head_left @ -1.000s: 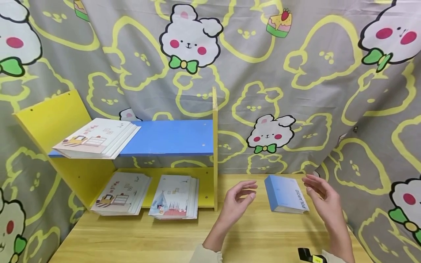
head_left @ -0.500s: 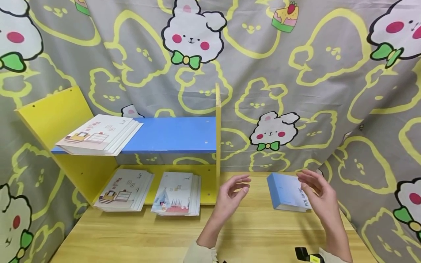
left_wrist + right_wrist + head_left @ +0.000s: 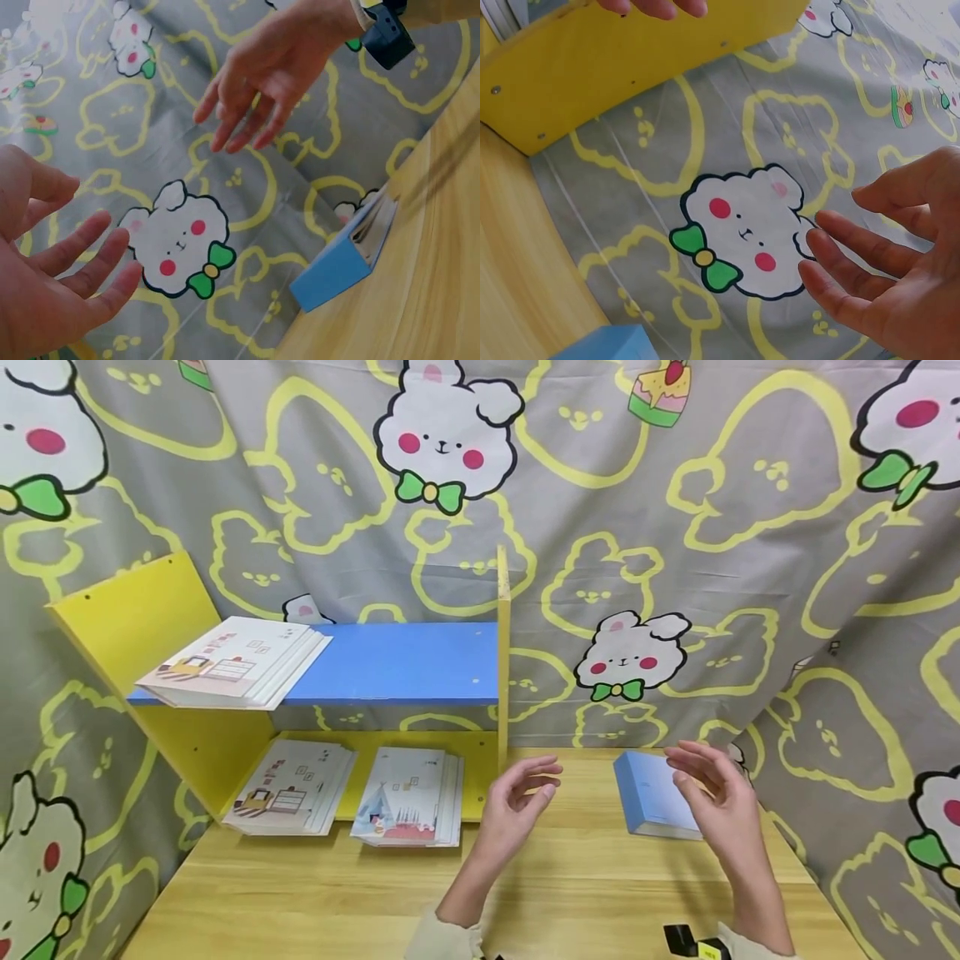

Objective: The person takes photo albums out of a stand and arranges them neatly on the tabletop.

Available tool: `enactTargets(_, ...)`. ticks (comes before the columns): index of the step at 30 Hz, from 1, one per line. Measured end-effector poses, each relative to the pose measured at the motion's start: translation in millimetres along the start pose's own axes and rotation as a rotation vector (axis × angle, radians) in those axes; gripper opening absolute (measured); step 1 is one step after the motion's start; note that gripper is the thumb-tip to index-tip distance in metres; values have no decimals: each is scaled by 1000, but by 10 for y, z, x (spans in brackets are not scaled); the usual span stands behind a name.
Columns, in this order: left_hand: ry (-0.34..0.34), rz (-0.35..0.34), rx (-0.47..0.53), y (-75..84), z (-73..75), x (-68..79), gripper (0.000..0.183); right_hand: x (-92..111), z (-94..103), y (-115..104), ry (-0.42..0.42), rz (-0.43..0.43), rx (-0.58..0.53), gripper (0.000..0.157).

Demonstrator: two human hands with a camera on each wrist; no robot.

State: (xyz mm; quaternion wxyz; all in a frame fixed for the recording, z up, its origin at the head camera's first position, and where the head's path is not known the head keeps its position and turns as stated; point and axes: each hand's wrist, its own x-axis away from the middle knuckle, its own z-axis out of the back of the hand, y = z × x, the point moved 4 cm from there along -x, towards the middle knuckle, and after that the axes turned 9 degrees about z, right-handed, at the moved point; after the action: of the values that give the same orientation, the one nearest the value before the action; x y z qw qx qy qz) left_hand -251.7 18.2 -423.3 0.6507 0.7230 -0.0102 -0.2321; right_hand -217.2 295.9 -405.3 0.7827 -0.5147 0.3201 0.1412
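Observation:
A thick blue book (image 3: 654, 793) lies flat on the wooden table at the right, its lettered edge now covered by my right hand (image 3: 716, 797) in the head view. That hand is raised above the table with relaxed, slightly bent fingers and holds nothing. My left hand (image 3: 517, 802) hovers left of the book, near the shelf's right panel, its fingers loosely bent round nothing. In the left wrist view, the blue book (image 3: 341, 259) sits below and apart from the right hand (image 3: 266, 82). Only a corner of the blue book (image 3: 611, 345) shows in the right wrist view.
A yellow shelf unit (image 3: 504, 652) with a blue board (image 3: 405, 660) stands at the left. One stack of white books (image 3: 232, 660) lies on the board; two more stacks, a left one (image 3: 292, 787) and a right one (image 3: 405, 795), lie below. A patterned curtain (image 3: 465, 552) hangs behind.
Both hands have shifted left in the head view. My right hand now overlaps the blue book's right side, and my left hand is farther from the book. The book stays on the table.

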Motion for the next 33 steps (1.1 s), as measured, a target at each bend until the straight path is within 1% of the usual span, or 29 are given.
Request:
enactTargets(4,11,-4,-25,15,86,50,34,-26,-75,-35,9,24,-33,40)
enactTargets(10,38,-20,-47,55,236,115,34,-44,-178,-104,35,21,-61,37)
enactTargets(16,59,-40,-38,94,345,181,33,-65,-273,-168,-3,45,-63,36)
enactTargets(20,68,-47,-30,105,376,188,33,-72,-274,-214,-6,83,-54,34)
enactTargets(25,83,-59,-24,132,427,206,33,-51,-301,-216,-23,101,-51,31)
enactTargets(31,100,-102,-49,220,565,290,34,19,-428,-227,-53,99,-80,31)
enactTargets(33,105,-106,-59,242,624,320,34,39,-484,-239,-63,97,-96,31)
